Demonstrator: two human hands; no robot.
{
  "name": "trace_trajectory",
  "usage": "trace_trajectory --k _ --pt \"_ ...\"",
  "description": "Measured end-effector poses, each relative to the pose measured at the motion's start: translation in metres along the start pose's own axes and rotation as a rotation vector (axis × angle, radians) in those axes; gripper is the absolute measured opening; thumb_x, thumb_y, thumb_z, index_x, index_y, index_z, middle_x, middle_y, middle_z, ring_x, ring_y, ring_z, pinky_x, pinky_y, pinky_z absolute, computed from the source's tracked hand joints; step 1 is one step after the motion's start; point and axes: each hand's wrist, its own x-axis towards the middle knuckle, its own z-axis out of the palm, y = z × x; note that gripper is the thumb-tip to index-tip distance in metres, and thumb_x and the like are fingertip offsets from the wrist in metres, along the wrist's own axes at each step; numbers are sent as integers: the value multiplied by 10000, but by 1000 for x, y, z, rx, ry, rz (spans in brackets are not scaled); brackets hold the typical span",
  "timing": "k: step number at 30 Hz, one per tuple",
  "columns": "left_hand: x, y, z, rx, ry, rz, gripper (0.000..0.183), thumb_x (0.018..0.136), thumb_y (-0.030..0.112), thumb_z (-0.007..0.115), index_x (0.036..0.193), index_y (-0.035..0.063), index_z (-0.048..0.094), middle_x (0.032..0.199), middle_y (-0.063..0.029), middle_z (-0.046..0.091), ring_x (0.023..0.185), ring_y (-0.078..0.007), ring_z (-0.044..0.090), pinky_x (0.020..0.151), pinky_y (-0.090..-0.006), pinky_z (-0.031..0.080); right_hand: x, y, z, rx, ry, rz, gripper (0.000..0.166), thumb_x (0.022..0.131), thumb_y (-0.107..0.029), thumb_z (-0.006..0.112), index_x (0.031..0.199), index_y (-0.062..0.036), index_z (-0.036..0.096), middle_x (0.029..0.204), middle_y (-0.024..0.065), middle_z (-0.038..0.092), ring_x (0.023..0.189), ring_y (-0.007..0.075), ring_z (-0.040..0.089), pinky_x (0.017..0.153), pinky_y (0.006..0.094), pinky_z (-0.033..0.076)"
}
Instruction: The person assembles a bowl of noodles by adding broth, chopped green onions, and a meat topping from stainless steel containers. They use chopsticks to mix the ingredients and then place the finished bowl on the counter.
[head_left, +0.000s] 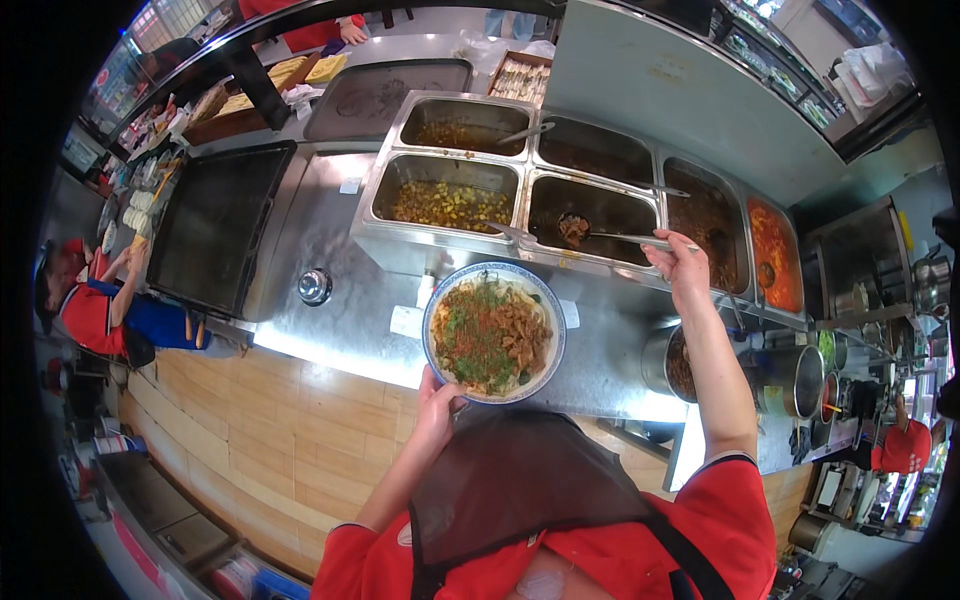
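Note:
My left hand (441, 401) grips the lower left rim of a large blue-and-white bowl (493, 334), which holds chopped greens, red seasoning and brown meat pieces. With my right hand (679, 259) I hold the handle of a metal ladle (637, 239). The ladle's cup, filled with meat, is over the front middle steel food pan (544, 206). Left of that pan is another with yellow diced food (450, 204) in broth, a spoon handle resting at its edge. Behind them are two more pans with utensils. To the right sit a dark stew pan (701, 217) and a pan of red-orange food (774, 251).
A round metal container (314, 286) stands on the steel counter (337, 330). Farther left is a black griddle (217, 225), with a co-worker in red (94, 315) beside it. Steel pots (795, 381) stand at right. Another person in red (904, 446) is at far right.

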Motion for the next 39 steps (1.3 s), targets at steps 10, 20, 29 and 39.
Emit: trace_trajectory --k 10,20,29,39 --pt "0 0 5 -4 -36 -2 494 751 -34 507 1223 83 422 1112 -86 563 961 -188 590 764 -316 525 -9 10 -8 -66 59 -114 268 955 -195 503 1069 31 590 941 153 666 861 206 677 765 273 547" --pt "1 -8 0 -6 -33 -15 466 750 -18 524 1191 105 440 1082 -48 556 919 -148 576 703 -260 495 -128 -21 31 -347 9 -434 255 958 -124 454 1094 49 583 976 142 662 888 205 658 774 274 525" --pt "5 -7 1 42 -52 -26 485 743 2 548 1201 133 453 1053 -10 564 892 -106 557 659 -230 460 -173 28 49 -1013 -359 -1118 410 665 96 628 1070 29 612 1035 171 607 816 294 645 633 331 545" --pt "8 -10 -4 47 -68 -19 576 744 -60 503 1291 86 398 1102 -69 556 937 -165 593 764 -299 533 -197 40 38 -985 -339 -998 363 705 112 602 1063 53 610 1023 194 608 807 298 649 641 327 543"
